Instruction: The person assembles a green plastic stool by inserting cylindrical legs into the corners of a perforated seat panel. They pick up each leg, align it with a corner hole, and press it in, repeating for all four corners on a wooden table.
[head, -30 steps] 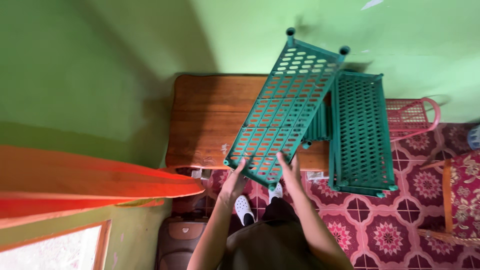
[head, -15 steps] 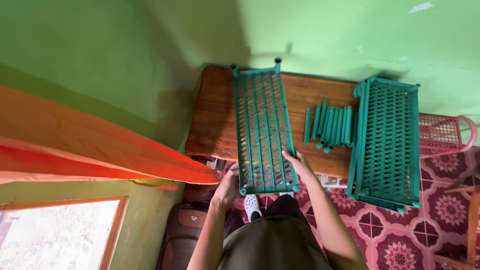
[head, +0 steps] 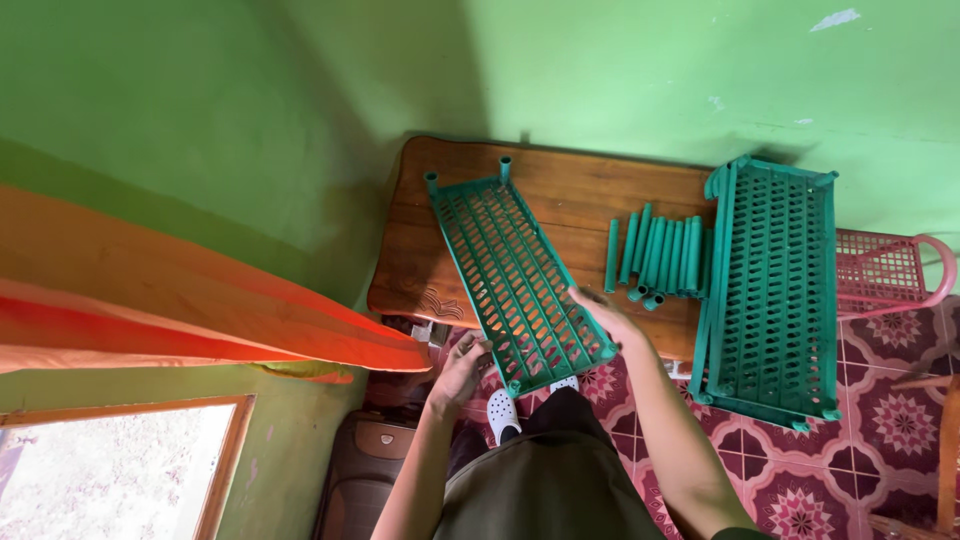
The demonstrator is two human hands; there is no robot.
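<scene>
On the wooden table (head: 440, 250), hands touch a slotted green plastic shelf (head: 515, 280).

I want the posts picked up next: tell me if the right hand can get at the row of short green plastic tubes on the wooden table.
Probably yes. The right hand rests at the perforated green plastic shelf panel, and the green tubes lie just beyond it on the wooden table, uncovered, with bare tabletop between.

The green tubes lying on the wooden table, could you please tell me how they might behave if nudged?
The green tubes are round and lie loose side by side, so they would probably roll. They look hollow plastic, likely light. Some ends near the wooden table edge could roll off.
</scene>
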